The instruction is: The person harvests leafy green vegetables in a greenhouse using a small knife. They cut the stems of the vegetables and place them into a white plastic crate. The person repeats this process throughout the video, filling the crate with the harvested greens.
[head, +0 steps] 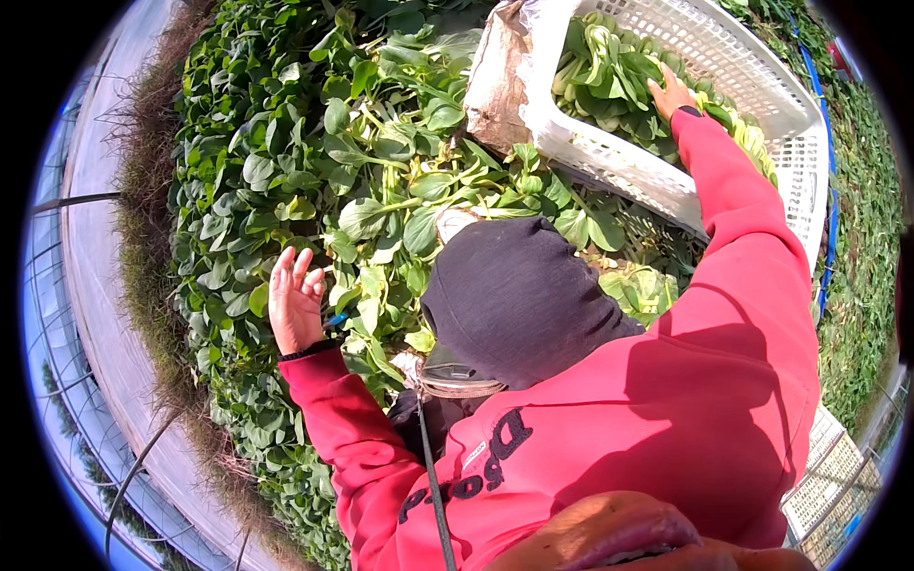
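My left hand (296, 303) is raised over the leafy green bed at the left, palm up and fingers loosely bent, with nothing seen in the palm. A small blue object (335, 320) shows just beside it; what it is I cannot tell. At the upper right, my right hand (671, 93) reaches into a white plastic crate (621, 160), its fingers spread on bunches of bok choy (607, 64). The bunches lie packed together in the crate, their pale stems showing. Between my hands, bok choy plants and loose leaves (428, 185) cover the ground.
My dark-clothed knee (528, 292) is bent in the middle. A worn brownish sack (500, 78) touches the crate's left end. A blue hose (828, 235) runs along its right side. Dry grass and pale sheeting (107, 250) border the bed at left. More crates (832, 478) stand at lower right.
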### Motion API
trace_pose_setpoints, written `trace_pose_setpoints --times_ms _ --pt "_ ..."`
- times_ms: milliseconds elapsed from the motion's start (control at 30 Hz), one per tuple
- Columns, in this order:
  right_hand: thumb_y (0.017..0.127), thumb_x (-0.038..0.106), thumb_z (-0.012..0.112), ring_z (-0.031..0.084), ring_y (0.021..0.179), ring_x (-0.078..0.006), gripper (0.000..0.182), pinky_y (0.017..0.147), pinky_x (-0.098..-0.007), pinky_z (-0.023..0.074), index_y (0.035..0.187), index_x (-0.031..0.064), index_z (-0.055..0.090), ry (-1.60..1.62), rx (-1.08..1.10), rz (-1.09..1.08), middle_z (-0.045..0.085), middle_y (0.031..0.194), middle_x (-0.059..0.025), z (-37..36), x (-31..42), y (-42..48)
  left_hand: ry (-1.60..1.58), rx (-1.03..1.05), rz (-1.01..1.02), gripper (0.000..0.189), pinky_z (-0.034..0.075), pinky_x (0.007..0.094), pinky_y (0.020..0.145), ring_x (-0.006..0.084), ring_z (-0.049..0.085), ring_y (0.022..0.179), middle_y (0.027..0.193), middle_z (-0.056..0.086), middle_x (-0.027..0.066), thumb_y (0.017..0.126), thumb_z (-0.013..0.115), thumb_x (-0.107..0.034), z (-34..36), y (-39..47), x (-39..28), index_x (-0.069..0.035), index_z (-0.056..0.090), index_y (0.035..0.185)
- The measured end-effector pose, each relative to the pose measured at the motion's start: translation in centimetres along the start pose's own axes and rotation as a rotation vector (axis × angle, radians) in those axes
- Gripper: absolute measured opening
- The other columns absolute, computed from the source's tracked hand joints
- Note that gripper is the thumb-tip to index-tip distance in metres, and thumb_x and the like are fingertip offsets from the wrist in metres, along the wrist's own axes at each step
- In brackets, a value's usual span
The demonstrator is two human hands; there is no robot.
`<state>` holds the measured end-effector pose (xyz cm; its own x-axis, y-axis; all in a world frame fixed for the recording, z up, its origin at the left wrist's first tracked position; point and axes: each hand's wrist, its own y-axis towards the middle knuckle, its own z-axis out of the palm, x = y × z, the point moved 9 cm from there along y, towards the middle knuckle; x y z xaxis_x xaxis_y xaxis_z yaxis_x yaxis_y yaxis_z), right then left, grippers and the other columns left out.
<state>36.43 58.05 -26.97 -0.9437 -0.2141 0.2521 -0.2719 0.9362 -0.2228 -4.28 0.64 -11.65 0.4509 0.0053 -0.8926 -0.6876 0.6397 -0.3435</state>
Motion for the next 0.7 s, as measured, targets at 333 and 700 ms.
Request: trace_pose_setpoints --times_ms 333,700 --pt "0.075 0.018 0.055 0.055 0.083 -0.0409 0.081 0.083 -0.0439 0.0421 0.139 0.0395 0.012 -0.306 0.160 -0.367 0.035 0.114 -0.0364 16.1 -6.3 14.0 0.594 -0.152 -0.074 0.033 0.045 0.0198 0.069 0.0090 0.059 0.082 0.111 0.059 0.0063 0.089 0.054 -0.024 -6.5 -7.2 -9.5 -0.009 0.049 0.118" --pt "0.072 0.015 0.059 0.059 0.086 -0.0238 0.030 0.073 -0.0331 0.0469 0.099 0.0045 0.062 -0.421 0.168 -0.672 0.063 0.093 -0.0148 4.9 6.4 27.2 0.284 -0.099 -0.461 0.037 0.042 0.0285 0.090 0.0151 0.055 0.101 0.109 0.058 0.0076 0.086 0.058 -0.028 -18.1 -31.0 8.3 -0.001 0.055 0.111"
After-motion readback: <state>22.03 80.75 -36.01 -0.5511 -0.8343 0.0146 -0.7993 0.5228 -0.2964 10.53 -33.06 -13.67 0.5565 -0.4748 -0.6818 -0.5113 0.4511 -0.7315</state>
